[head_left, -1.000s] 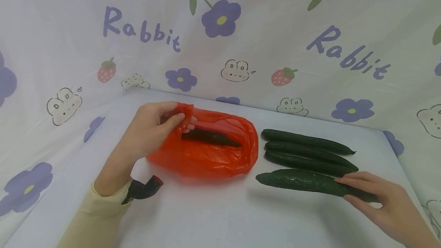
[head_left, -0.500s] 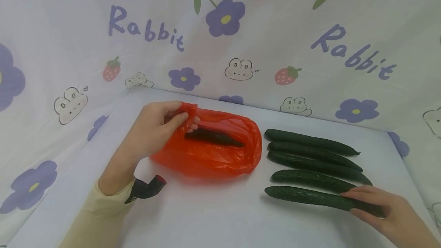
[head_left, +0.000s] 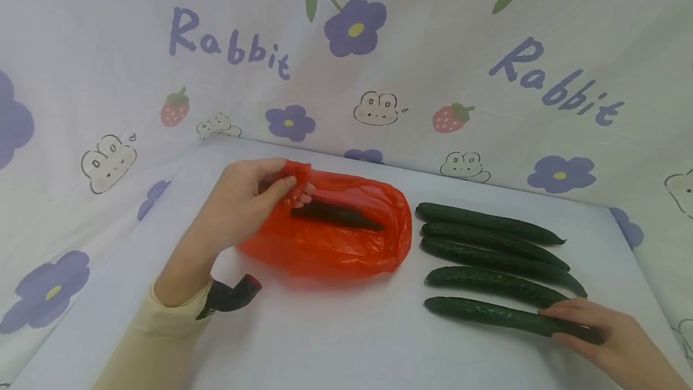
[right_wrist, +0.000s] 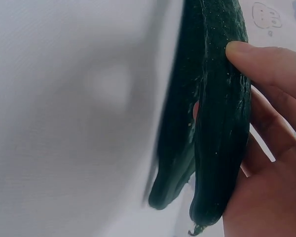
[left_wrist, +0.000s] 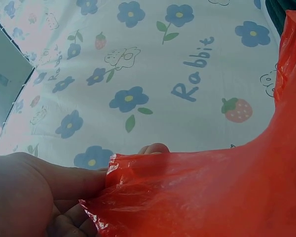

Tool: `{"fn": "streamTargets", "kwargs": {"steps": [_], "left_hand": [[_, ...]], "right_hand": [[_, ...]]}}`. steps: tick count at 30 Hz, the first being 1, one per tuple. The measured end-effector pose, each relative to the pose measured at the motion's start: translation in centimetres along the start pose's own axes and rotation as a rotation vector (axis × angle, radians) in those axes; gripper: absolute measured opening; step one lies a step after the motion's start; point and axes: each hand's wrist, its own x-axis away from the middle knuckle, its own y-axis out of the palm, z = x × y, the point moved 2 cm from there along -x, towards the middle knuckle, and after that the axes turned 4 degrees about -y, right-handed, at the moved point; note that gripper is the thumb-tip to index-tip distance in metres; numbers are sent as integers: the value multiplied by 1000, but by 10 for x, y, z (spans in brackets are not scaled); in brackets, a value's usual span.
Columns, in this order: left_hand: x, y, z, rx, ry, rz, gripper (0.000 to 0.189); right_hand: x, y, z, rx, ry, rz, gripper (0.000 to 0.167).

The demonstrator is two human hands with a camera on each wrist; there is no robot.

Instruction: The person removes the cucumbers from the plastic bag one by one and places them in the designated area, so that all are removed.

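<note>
My left hand (head_left: 240, 206) pinches the edge of a red plastic bag (head_left: 335, 254), holding its mouth raised. Inside the bag lies a dark green cucumber (head_left: 343, 216), its left end hidden behind the fingers. In the left wrist view the thin film (left_wrist: 187, 192) stretches away from thumb and fingers. At the lower right, my right hand (head_left: 609, 325) grips the right end of the nearest cucumber (head_left: 476, 312). The right wrist view shows the thumb on this cucumber (right_wrist: 222, 118), with another cucumber (right_wrist: 175, 128) just behind it.
Several more cucumbers lie roughly parallel beyond the held one, the farthest cucumber (head_left: 487, 221) near the back. A black device (head_left: 233, 295) sits at the left sleeve (head_left: 157, 342). Behind the white table (head_left: 335, 342) hangs a curtain (head_left: 238, 101) printed with flowers and rabbits.
My right hand has brought its cucumber toward the front of the table and lowered it beside the others, uncovering the cucumber behind. The left hand keeps its hold on the bag.
</note>
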Motion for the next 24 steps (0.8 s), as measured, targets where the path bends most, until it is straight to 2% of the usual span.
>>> {"fn": "streamTargets", "kwargs": {"steps": [14,19,24], "left_hand": [[1,-1,2,5,-14,-6,17],[1,-1,3,10,-2,-7,18],[1,-1,3,17,5,-13,19]], "right_hand": [[-3,14,4,17,78,-44,38],[-2,17,6,23,-4,52,41],[1,21,7,15,-50,108,41]]}}
